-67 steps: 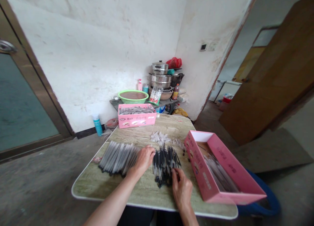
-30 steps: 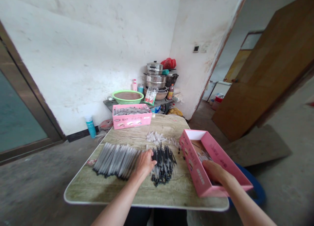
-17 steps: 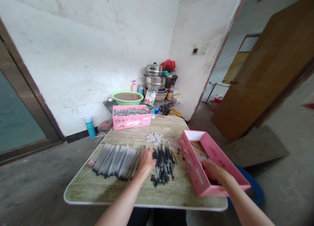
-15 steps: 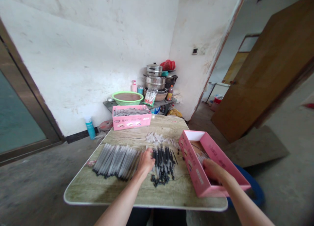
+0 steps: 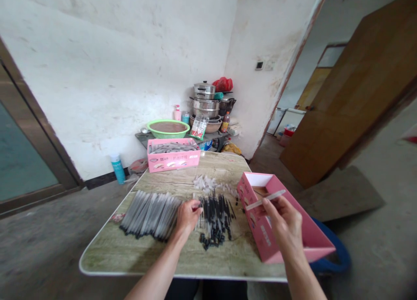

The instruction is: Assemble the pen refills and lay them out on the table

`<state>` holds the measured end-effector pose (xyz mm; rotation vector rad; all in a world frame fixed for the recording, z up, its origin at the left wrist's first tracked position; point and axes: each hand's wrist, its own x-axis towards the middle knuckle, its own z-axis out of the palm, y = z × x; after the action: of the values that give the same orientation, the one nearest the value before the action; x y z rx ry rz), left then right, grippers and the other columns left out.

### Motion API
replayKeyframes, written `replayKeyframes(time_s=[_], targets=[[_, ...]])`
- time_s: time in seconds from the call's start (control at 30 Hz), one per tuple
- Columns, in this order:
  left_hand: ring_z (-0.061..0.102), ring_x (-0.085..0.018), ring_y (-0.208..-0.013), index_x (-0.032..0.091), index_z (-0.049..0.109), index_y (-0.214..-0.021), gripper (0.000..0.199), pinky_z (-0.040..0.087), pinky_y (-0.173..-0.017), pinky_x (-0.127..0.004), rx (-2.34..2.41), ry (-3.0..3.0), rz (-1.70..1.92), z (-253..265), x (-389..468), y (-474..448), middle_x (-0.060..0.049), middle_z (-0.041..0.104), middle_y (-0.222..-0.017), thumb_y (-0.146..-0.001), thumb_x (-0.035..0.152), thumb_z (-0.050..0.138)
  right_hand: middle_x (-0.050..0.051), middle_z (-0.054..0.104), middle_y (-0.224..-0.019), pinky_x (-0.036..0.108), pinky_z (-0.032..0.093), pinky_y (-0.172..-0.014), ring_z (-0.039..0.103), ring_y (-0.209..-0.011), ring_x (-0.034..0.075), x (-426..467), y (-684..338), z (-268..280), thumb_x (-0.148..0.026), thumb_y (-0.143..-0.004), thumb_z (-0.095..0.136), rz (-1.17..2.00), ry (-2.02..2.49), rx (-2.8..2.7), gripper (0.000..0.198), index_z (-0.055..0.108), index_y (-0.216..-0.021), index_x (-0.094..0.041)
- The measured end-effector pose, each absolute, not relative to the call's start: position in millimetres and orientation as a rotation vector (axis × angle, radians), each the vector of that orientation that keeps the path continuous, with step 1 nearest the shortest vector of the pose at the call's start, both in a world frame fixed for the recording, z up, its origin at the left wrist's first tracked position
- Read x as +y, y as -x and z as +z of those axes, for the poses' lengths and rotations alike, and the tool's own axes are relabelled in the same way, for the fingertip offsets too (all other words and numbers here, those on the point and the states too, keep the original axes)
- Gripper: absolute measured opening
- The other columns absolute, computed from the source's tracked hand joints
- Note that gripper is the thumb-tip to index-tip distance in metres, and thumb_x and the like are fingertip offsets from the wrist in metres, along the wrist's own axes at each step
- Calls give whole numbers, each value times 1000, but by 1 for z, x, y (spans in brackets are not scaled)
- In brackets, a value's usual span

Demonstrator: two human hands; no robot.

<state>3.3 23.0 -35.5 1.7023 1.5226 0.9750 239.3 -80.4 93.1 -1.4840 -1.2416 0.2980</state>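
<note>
My right hand (image 5: 285, 217) pinches a translucent pen barrel (image 5: 273, 196) between thumb and fingers, over the near side of an open pink box (image 5: 265, 235). At the table's middle, my left hand (image 5: 189, 214) has its fingertips drawn together; whatever they hold is too small to make out. Just right of it lies a bunch of black pen refills (image 5: 216, 211), with small black caps (image 5: 206, 241) at their near end. To its left, a row of pens (image 5: 151, 215) with clear barrels and dark near ends lies side by side. Small whitish pieces (image 5: 205, 182) are heaped beyond the refills.
Another pink box (image 5: 174, 161), full of pens, stands at the table's (image 5: 228, 265) far edge. Behind it, a low shelf carries a green basin (image 5: 167, 134) and stacked pots (image 5: 205, 104). A blue stool (image 5: 339, 256) is partly under the right box.
My right hand has come up out of the right pink box with a translucent pen barrel. My left hand has shifted slightly left and nearer, away from the refills.
</note>
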Motion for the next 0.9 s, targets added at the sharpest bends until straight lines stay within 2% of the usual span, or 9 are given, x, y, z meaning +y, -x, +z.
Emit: replayKeyframes(time_s=[0.1, 0.17, 0.37, 0.67, 0.8, 0.9], targets=[[67, -18, -84, 18, 71, -98, 23, 50, -77, -26, 1354, -1707, 1095, -34, 15, -7, -6, 74, -94, -77, 22, 62, 6, 69, -69, 30, 53, -54, 65, -58, 21, -74, -221, 82, -44, -81, 61, 562, 1309, -1148, 28, 61, -85, -16], [67, -18, -83, 19, 71, -98, 22, 50, -75, -25, 1199, -1730, 1169, -31, 8, -9, -5, 73, -95, -79, 24, 60, 6, 69, -71, 30, 54, -55, 66, -60, 21, -66, -212, 72, -42, -80, 62, 630, 1258, -1126, 26, 61, -85, -16], [63, -16, -74, 20, 74, -94, 22, 47, -64, -23, 998, -1863, 1191, -20, -3, -12, -6, 69, -83, -83, 30, 58, 3, 69, -71, 31, 56, -59, 66, -60, 19, -42, -196, 53, -41, -82, 61, 653, 1210, -1117, 24, 60, -86, -17], [61, -17, -77, 22, 74, -96, 24, 46, -72, -25, 956, -1931, 1136, -15, -4, -12, -6, 67, -82, -85, 30, 55, 3, 66, -69, 31, 56, -57, 66, -62, 20, -33, -193, 48, -44, -82, 59, 697, 1216, -1171, 27, 57, -83, -17], [60, -17, -73, 21, 74, -95, 24, 47, -68, -25, 928, -1799, 1088, -14, -5, -15, -6, 66, -81, -82, 33, 59, 2, 65, -63, 29, 54, -50, 64, -54, 19, -32, -188, 45, -48, -81, 59, 763, 1268, -1222, 31, 56, -78, -17], [60, -15, -63, 18, 71, -103, 33, 47, -61, -25, 754, -1539, 1013, -17, -5, -18, -5, 66, -79, -77, 36, 64, 1, 62, -54, 25, 49, -41, 59, -44, 16, -30, -181, 43, -50, -77, 63, 809, 1299, -1270, 34, 55, -71, -17]])
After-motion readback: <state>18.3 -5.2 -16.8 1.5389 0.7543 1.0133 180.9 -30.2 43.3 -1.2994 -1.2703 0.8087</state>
